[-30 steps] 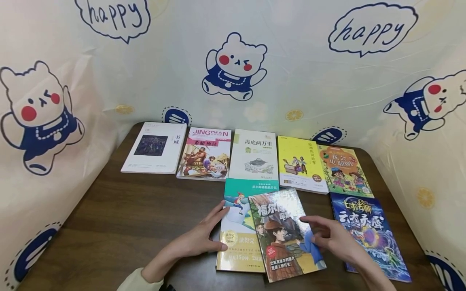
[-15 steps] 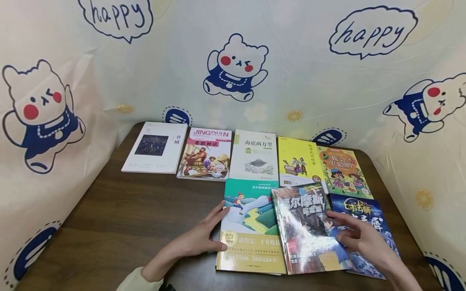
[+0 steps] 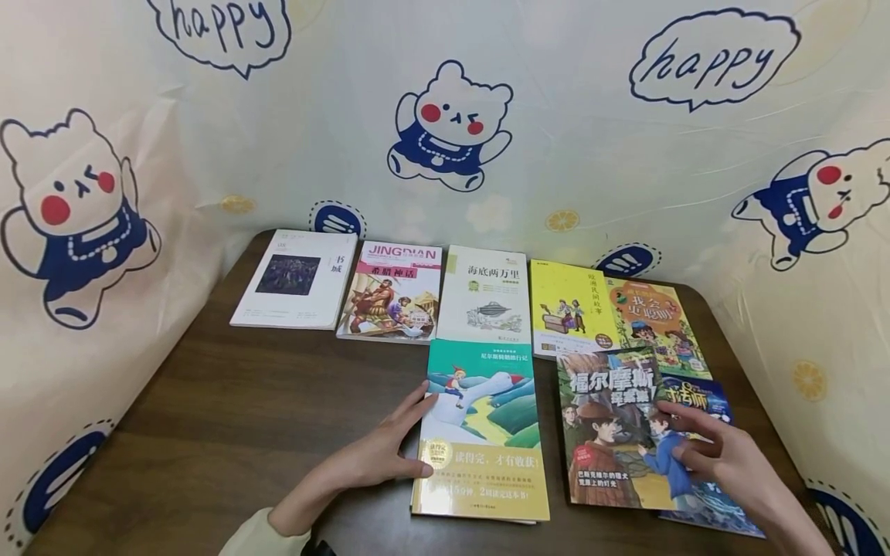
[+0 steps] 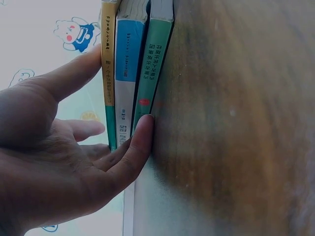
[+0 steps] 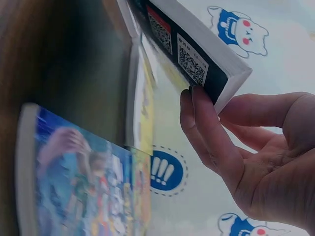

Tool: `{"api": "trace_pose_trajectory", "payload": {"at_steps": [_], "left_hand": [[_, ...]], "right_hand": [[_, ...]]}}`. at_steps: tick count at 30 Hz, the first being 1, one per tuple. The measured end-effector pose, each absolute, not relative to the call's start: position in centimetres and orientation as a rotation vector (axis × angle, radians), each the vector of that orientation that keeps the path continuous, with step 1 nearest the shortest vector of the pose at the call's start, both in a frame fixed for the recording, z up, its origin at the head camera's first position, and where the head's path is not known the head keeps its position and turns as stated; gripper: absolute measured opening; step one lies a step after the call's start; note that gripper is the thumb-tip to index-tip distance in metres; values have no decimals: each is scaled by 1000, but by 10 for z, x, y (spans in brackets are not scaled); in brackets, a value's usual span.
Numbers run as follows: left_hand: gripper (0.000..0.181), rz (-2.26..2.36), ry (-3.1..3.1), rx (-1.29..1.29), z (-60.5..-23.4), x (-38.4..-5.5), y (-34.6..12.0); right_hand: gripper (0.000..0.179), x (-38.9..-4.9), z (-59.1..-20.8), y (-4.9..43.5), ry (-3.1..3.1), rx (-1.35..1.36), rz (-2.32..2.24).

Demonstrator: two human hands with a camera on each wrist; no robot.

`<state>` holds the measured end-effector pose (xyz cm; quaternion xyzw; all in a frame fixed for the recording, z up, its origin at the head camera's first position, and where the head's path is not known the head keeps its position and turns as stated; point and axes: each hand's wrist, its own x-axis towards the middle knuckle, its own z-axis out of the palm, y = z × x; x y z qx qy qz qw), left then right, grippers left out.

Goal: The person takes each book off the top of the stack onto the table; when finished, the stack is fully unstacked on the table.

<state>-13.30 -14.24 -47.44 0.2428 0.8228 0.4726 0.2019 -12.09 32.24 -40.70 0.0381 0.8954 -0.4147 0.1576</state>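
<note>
My right hand [image 3: 726, 452] pinches a comic-style book [image 3: 606, 421] by its right edge, thumb on one side and fingers on the other. In the right wrist view, its dark back cover with QR codes [image 5: 192, 59] is clear of the table, overhead of a blue book [image 5: 81, 177]. My left hand [image 3: 378, 455] rests its fingertips and thumb against the left side of a green-and-yellow book [image 3: 480, 463]. The left wrist view shows that book on top of a stack, over a blue-and-white spine [image 4: 129, 59] and a green spine [image 4: 155, 54] at the bottom.
Along the back of the brown table [image 3: 208, 440] lie a white book [image 3: 313, 305], a pink-titled book [image 3: 389, 293], a pale book [image 3: 483, 289], a yellow book [image 3: 566, 309] and an orange-green book [image 3: 660, 332]. A bear-printed curtain [image 3: 334, 139] surrounds the table.
My right hand has carried the comic-style book rightwards off the green-and-yellow book, so it now overlaps the blue book. The left hand has stayed at the stack's left side.
</note>
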Motion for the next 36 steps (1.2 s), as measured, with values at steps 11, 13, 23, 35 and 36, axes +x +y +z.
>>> {"api": "trace_pose_trajectory", "payload": {"at_steps": [11, 13, 23, 35, 36], "left_hand": [[92, 1315, 2298, 674, -477, -133, -143], [91, 1313, 2300, 680, -477, -134, -143], [91, 1308, 2302, 692, -478, -134, -143], [91, 1321, 2300, 696, -477, -134, -143], [91, 1324, 2301, 698, -477, -134, -143]], "right_hand": [[60, -123, -432, 310, 2496, 126, -1197], [60, -125, -435, 309, 2510, 132, -1172], [62, -127, -454, 311, 2494, -4, -1212], [63, -129, -460, 305, 2646, -41, -1076], [63, -129, -459, 304, 2662, -43, -1054]]}}
